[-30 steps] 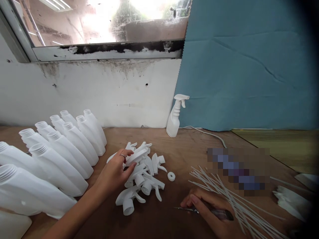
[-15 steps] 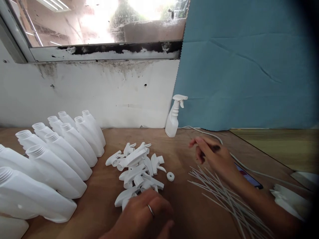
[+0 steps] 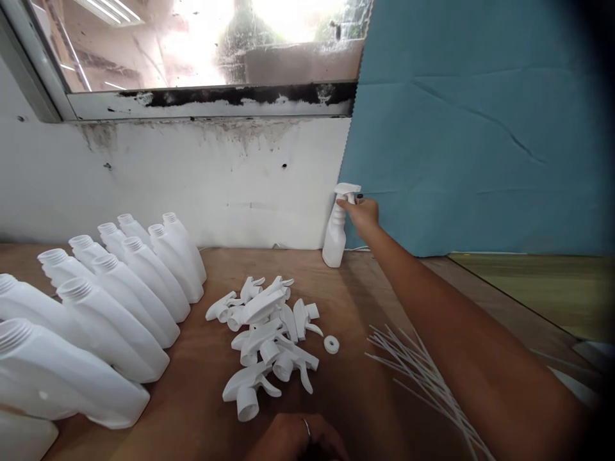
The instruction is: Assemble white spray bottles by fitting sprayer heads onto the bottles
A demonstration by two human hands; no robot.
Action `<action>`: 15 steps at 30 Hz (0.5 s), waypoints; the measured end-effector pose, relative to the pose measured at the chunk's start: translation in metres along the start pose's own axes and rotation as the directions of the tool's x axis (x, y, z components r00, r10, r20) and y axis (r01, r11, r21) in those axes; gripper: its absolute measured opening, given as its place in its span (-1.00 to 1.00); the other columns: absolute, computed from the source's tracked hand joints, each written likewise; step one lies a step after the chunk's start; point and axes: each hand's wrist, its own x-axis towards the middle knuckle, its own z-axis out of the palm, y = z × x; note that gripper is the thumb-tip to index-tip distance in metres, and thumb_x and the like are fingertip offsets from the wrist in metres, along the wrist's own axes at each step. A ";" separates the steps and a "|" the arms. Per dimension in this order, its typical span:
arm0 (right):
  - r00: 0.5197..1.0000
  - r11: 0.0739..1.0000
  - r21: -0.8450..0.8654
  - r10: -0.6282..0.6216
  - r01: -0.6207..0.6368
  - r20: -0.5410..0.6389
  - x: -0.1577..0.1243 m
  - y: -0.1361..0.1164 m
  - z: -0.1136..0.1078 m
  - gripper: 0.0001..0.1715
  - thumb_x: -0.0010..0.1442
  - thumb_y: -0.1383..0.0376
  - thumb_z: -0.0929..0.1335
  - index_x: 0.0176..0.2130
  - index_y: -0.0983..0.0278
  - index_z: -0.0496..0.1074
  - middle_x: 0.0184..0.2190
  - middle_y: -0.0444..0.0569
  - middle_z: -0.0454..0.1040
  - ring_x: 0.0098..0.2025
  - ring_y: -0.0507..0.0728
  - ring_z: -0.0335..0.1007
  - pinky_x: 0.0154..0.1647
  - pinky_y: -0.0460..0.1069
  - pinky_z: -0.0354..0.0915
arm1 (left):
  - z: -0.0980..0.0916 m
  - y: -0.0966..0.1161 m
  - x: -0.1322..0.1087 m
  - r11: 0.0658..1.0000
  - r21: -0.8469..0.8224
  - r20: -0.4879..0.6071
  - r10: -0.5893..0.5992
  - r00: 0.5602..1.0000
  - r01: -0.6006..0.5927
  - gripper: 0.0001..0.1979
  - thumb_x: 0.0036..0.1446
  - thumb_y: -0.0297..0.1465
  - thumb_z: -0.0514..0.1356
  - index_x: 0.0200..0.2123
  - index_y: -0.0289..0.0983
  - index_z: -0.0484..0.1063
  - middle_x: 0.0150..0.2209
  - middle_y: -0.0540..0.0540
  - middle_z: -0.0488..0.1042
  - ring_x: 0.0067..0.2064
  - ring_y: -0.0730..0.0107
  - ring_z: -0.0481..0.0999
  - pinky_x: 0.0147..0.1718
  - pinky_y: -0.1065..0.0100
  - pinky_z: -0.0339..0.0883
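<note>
My right hand [image 3: 364,214] reaches far forward and is closed around the neck of a white spray bottle [image 3: 334,240], just below its trigger head. The bottle stands upright on the table against the wall. A small dark item shows by the fingers of that hand. My left hand [image 3: 300,438], with a ring on one finger, is low at the bottom edge; its fingertips are hidden. Just beyond it lies a heap of loose white trigger spray heads [image 3: 262,307]. A small white ring-shaped piece [image 3: 331,344] sits to the right of the heap.
Several open white bottles [image 3: 115,301] stand in rows on the left. Thin white tubes [image 3: 423,365] lie in a loose bundle on the right, partly under my right forearm. Behind the wooden table [image 3: 187,390] are a white wall, a window and a blue cloth [image 3: 471,147].
My right hand has moved forward and left from above the tubes and taken hold of the spray bottle's neck. My left hand has drawn back toward me from the spray heads.
</note>
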 end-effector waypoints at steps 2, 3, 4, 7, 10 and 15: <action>0.998 0.998 0.042 -0.038 0.040 -0.055 -0.007 -0.013 -0.010 -0.70 0.28 0.24 0.39 -0.03 0.34 0.43 -0.07 0.00 0.48 -0.14 0.14 0.47 -0.17 0.08 0.45 | 0.000 -0.002 -0.003 0.999 -0.038 -0.009 -0.005 1.000 0.005 -0.72 0.08 -0.20 0.29 -0.19 -0.24 0.56 -0.31 -0.08 0.51 -0.36 0.41 0.42 -0.40 0.47 0.25; 0.995 0.996 0.071 -0.057 0.062 -0.081 -0.015 -0.021 -0.019 -0.72 0.26 0.27 0.40 -0.06 0.37 0.44 -0.11 -0.01 0.49 -0.20 0.09 0.46 -0.22 0.02 0.43 | -0.001 -0.001 -0.005 0.997 -0.074 -0.025 -0.002 1.000 0.000 -0.68 0.08 -0.17 0.30 -0.15 -0.22 0.53 -0.29 -0.06 0.49 -0.35 0.40 0.42 -0.38 0.45 0.27; 0.992 0.990 0.106 -0.079 0.089 -0.099 -0.024 -0.030 -0.030 -0.68 0.25 0.26 0.38 -0.07 0.44 0.45 -0.16 -0.01 0.49 -0.24 0.04 0.43 -0.26 -0.07 0.35 | -0.001 0.000 -0.007 0.993 -0.118 -0.056 0.004 0.998 -0.010 -0.64 0.08 -0.14 0.31 -0.10 -0.19 0.50 -0.28 -0.05 0.48 -0.34 0.39 0.42 -0.36 0.43 0.29; 0.984 0.967 0.218 -0.097 0.129 -0.148 -0.069 -0.050 -0.072 -0.57 0.26 0.27 0.29 -0.02 0.58 0.41 -0.28 -0.03 0.45 -0.37 -0.04 0.37 -0.45 -0.11 0.15 | -0.004 0.008 -0.010 0.973 -0.222 -0.137 0.029 0.990 -0.059 -0.54 0.15 -0.09 0.27 0.06 -0.16 0.38 -0.24 -0.06 0.48 -0.27 0.33 0.48 -0.26 0.33 0.38; 0.981 0.937 0.327 -0.063 0.120 -0.181 -0.130 -0.049 -0.116 -0.64 0.14 0.24 0.42 -0.10 0.41 0.47 -0.26 -0.04 0.46 -0.46 -0.08 0.32 -0.56 -0.14 0.16 | -0.007 0.015 -0.004 0.967 -0.236 -0.168 0.054 0.984 -0.093 -0.57 0.26 -0.13 0.17 0.10 -0.23 0.33 -0.06 -0.14 0.46 -0.12 0.25 0.50 -0.14 0.17 0.43; 0.979 0.895 0.429 0.180 -0.120 -0.100 -0.218 0.010 -0.158 -0.62 -0.04 0.19 0.57 -0.19 0.07 0.50 -0.30 -0.07 0.52 -0.42 0.10 0.48 -0.56 -0.08 0.44 | -0.002 0.014 -0.001 0.963 -0.226 -0.179 0.110 0.978 -0.150 -0.57 0.23 -0.04 0.16 0.00 -0.21 0.46 0.02 -0.24 0.46 0.04 0.05 0.46 0.01 0.05 0.36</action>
